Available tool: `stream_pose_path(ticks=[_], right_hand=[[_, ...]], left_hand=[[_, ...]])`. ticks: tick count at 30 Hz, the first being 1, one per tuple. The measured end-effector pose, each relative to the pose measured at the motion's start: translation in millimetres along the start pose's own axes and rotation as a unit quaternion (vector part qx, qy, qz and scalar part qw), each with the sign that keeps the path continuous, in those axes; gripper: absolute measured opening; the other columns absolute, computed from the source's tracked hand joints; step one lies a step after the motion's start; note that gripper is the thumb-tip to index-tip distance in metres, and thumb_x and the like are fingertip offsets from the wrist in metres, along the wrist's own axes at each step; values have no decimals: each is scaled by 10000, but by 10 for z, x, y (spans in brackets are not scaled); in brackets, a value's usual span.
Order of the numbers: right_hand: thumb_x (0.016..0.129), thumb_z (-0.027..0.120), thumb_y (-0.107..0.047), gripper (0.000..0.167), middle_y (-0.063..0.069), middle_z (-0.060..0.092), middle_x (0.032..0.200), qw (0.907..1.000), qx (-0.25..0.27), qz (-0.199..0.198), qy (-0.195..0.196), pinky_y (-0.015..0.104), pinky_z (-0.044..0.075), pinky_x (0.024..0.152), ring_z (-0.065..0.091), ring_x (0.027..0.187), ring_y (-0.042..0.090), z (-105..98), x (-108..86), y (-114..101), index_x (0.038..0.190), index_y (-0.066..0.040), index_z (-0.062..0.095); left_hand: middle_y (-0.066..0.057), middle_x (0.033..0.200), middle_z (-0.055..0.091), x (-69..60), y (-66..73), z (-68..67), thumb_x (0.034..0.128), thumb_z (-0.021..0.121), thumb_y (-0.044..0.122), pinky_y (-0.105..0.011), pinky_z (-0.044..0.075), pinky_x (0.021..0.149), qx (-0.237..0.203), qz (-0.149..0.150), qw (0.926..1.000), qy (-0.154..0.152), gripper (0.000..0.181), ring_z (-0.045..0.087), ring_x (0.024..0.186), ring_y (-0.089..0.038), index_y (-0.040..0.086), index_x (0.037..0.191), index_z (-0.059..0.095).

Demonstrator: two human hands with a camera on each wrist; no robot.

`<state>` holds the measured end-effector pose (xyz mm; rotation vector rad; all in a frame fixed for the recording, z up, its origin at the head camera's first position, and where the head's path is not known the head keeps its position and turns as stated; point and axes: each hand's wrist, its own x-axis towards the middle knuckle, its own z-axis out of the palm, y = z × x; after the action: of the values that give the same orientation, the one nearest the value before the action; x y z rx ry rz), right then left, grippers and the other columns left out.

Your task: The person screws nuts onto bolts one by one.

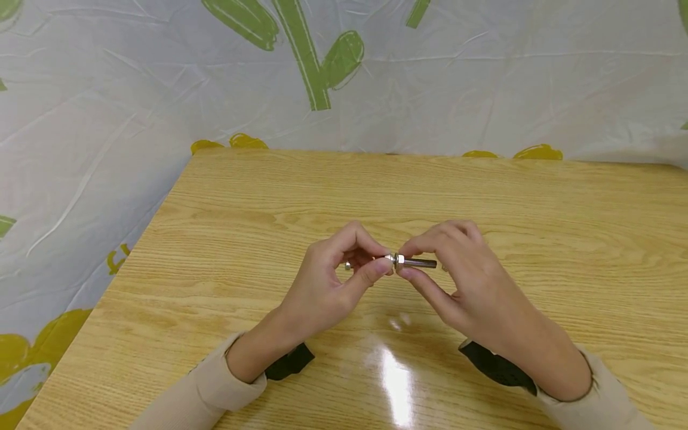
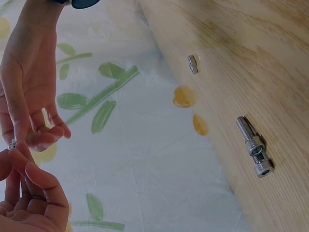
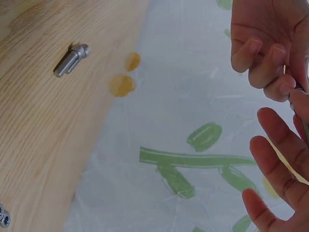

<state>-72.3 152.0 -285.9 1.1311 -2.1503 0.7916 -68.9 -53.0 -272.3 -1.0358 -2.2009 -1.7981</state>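
A silver bolt [image 1: 421,263] lies level between my two hands, its threaded end pointing right. My left hand [image 1: 328,286] pinches its left end between thumb and forefinger, covering most of that end. On the bolt sits a hex nut [image 1: 400,261], which my right hand [image 1: 478,286] pinches with thumb and forefinger. In the left wrist view, my left hand [image 2: 36,193] is low at the left edge and my right hand [image 2: 31,92] above it. The right wrist view shows my right hand [image 3: 285,179] below my left hand [image 3: 273,43], with the bolt partly cut off.
Socket-head bolts [image 2: 255,147] lie on the wooden table [image 1: 242,197], also seen as bolts [image 3: 71,59] in the right wrist view. Small nuts [image 2: 193,64] lie apart from them. A floral sheet [image 1: 430,95] hangs behind the table.
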Motion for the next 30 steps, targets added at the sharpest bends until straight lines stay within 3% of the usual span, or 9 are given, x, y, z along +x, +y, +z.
stream_pose_path(ticks=[9,18,24,27,30], right_hand=[[931,575,-281,234,-23,634,917,9999,-32,117,-79,342,344,854,534,868,162,-13,54,-65,1002,-64,624],[1002,350,-388,430,16,637,866,9986,-62,397,-338,371,345,861,559,838,176,-63,147,-184,934,-50,606],[940,522,-399,358,-9,628,981,9973,-45,572,-450,342,339,869,533,901,159,-65,88,-131,1037,-64,599],[889,633,-323,319,-20,617,1013,9991,-35,325,-261,330,343,856,526,894,152,-40,49,-77,1069,-61,601],[884,649,-260,277,-24,615,1021,9999,1,81,-123,331,346,859,526,898,160,-16,22,-31,1069,-59,604]], left_hand=[[-88,807,648,-1,-1,-6,862,616,-22,-228,467,578,-24,-4,10000,2,83,554,649,-98,8,923,568],[-84,810,645,2,5,0,860,619,-20,-222,456,570,-12,68,10000,16,84,538,649,-85,11,920,569],[-87,815,642,-2,-5,3,860,619,-20,-224,469,580,8,32,10000,7,84,540,655,-85,7,919,566],[-88,812,641,-3,-8,2,859,619,-24,-225,473,582,33,30,10000,4,86,544,655,-82,5,920,566],[-87,808,644,-2,-10,1,858,619,-25,-225,473,581,54,35,10000,2,87,549,651,-86,5,920,566]])
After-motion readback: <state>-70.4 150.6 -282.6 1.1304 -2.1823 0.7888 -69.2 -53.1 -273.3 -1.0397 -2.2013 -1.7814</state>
